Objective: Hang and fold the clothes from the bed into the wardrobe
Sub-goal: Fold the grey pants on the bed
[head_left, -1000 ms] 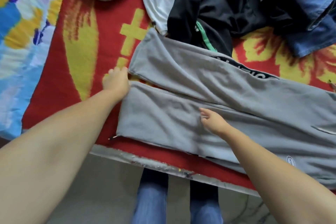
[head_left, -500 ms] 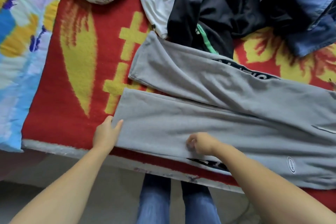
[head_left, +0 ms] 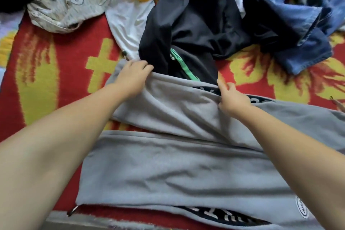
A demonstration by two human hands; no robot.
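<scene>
Both hands shift from the near leg of the grey pants [head_left: 186, 170] to the far one: left hand [head_left: 133, 76] and right hand [head_left: 232, 99] now pinch its far edge, ready to fold.

Matt grey fleece trousers [head_left: 177, 170] lie on coarse woven blanket [head_left: 61, 73].

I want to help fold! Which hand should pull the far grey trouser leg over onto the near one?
Probably the left hand: it grips the far leg of the grey sweatpants right at its free end, beside the black jacket. The right hand pinches mid-leg, better for guiding.
</scene>
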